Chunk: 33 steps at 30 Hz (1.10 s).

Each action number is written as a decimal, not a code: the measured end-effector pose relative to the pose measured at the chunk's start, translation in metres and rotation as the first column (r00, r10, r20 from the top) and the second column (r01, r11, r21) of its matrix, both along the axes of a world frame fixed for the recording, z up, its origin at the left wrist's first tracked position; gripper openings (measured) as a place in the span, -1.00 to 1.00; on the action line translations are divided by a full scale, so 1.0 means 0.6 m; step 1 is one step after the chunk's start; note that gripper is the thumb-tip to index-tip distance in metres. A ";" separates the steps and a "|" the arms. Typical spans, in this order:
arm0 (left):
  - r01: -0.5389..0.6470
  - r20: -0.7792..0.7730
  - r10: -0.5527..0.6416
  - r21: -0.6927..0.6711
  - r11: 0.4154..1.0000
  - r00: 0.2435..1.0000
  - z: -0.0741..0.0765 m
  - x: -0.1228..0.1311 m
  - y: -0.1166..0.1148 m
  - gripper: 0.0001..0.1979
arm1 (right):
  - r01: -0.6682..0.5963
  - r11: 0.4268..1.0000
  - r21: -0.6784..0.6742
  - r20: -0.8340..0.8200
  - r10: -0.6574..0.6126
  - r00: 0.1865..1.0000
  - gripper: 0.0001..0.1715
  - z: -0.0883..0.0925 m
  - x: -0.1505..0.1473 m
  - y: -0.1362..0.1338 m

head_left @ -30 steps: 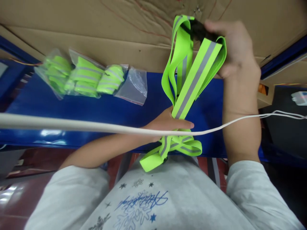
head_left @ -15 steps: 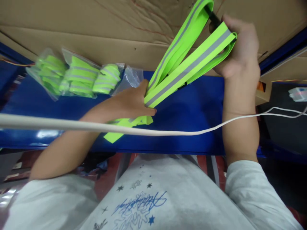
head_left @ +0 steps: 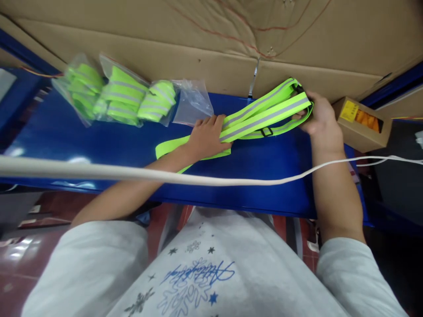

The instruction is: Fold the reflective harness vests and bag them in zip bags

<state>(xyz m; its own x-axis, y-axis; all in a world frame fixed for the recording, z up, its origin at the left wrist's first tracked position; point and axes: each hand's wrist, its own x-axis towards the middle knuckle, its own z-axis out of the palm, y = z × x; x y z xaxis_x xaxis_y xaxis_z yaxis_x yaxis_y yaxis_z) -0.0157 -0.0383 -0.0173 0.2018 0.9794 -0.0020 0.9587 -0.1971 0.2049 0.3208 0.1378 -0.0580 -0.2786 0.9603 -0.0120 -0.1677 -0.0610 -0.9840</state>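
A neon yellow-green reflective strap (head_left: 269, 116) with a grey stripe stretches in folded layers between my two hands. My left hand (head_left: 208, 136) is closed around its middle, low over the blue table, and loose loops stick out to the left beneath my wrist. At the far end my right hand (head_left: 319, 114) grips the folded end, where a black buckle (head_left: 298, 88) shows; some of its fingers are hidden behind the strap. A black slider (head_left: 266, 131) sits on the lower layer.
Several clear bags hold similar straps (head_left: 124, 97) at the back left, beside a flat clear bag (head_left: 193, 103). A white cable (head_left: 231, 180) crosses in front of my forearms. An open-windowed carton (head_left: 363, 125) with orange contents stands right of the blue table (head_left: 264, 176). Cardboard (head_left: 148, 39) lines the back.
Both hands have lowered the strap toward the table, and it now lies flatter. My right hand has come down from near the cardboard. The camera view has shifted slightly.
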 end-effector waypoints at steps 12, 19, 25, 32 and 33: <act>-0.021 -0.218 -0.024 -0.202 0.979 0.976 0.051 -0.069 -0.103 -0.07 | 0.284 0.958 0.041 -0.001 -0.284 0.959 -0.49 -0.004 0.038 -0.005; 0.048 -0.275 -0.058 -0.041 0.998 0.960 0.016 -0.107 -0.167 -0.30 | 0.396 0.903 -0.164 0.206 -0.362 0.909 -0.67 0.031 0.031 -0.037; 0.206 -0.258 -0.196 0.015 0.978 0.946 0.049 -0.101 -0.215 -0.16 | 0.431 0.883 -0.188 0.303 -0.365 0.880 -0.83 0.058 0.013 -0.065; 0.524 -0.023 -0.526 0.136 0.841 0.850 0.064 0.050 -0.037 -0.12 | 0.429 0.888 -0.162 0.354 -0.354 0.866 -0.84 0.056 0.003 -0.064; 0.559 -0.014 -0.562 0.125 0.819 0.827 0.045 0.063 -0.012 -0.12 | 0.415 0.901 -0.125 0.377 -0.344 0.860 -0.83 0.054 0.006 -0.063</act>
